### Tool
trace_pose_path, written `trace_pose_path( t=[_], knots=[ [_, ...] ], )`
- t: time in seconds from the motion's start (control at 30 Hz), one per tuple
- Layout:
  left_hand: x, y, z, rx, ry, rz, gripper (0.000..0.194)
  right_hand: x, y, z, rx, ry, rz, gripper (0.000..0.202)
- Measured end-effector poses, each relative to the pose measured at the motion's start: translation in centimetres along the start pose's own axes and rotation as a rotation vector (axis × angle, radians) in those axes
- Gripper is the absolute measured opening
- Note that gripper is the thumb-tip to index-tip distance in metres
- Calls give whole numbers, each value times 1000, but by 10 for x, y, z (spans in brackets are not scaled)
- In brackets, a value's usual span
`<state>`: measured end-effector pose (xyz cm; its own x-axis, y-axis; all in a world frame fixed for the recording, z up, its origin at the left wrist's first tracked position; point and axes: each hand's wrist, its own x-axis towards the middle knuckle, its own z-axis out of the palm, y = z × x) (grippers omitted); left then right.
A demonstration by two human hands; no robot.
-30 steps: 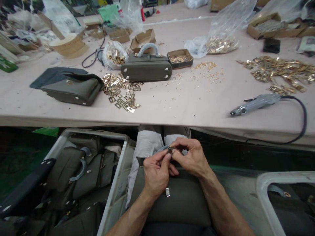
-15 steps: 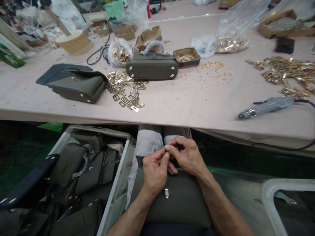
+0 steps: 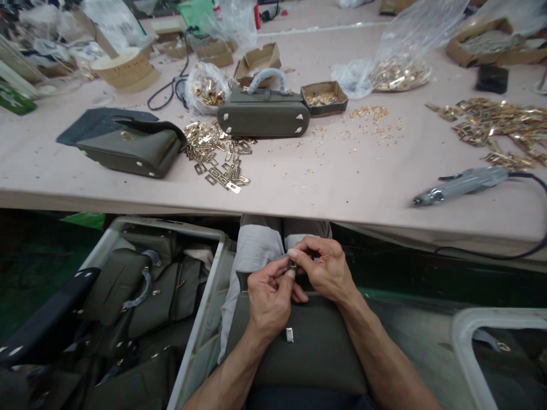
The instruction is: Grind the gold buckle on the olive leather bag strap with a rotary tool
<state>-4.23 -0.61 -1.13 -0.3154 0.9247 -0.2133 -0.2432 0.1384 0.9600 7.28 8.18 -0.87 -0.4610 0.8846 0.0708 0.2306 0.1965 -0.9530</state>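
Note:
A dark olive bag (image 3: pixel 314 347) lies across my lap, with a small shiny metal piece (image 3: pixel 289 335) on its face. Over its far edge, my left hand (image 3: pixel 270 293) and my right hand (image 3: pixel 325 267) meet fingertip to fingertip. Between their thumbs and fingers they pinch a small dark part with a metallic glint (image 3: pixel 292 264); its exact shape is too small to tell. Both hands are closed on it, the right a little higher than the left.
On the table (image 3: pixel 273 188) are two olive bags (image 3: pixel 262 119) (image 3: pixel 128 151), piles of gold metal plates (image 3: pixel 220 165) (image 3: pixel 491 125), a small-parts box (image 3: pixel 323 98) and an electric screwdriver (image 3: pixel 461 185). Bins of bags (image 3: pixel 205 319) (image 3: pixel 464 336) flank my lap.
My thumbs have drawn slightly apart, and the small dark part between them now shows. The bag on my lap has stayed in place.

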Motion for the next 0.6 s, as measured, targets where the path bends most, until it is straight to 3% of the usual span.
trace_pose_path(
  t=[0.23, 0.47, 0.6],
  knots=[
    [-1, -3, -1, 17, 77, 17, 21, -3, -7, 1, -87, 51, -161, 21],
    [1, -3, -6, 8, -3, 19, 26, -6, -5, 0, -82, 38, -140, 23],
    [0, -5, -6, -7, 24, 11, 30, -7, -5, 2, -108, 12, -148, 24]
  ],
)
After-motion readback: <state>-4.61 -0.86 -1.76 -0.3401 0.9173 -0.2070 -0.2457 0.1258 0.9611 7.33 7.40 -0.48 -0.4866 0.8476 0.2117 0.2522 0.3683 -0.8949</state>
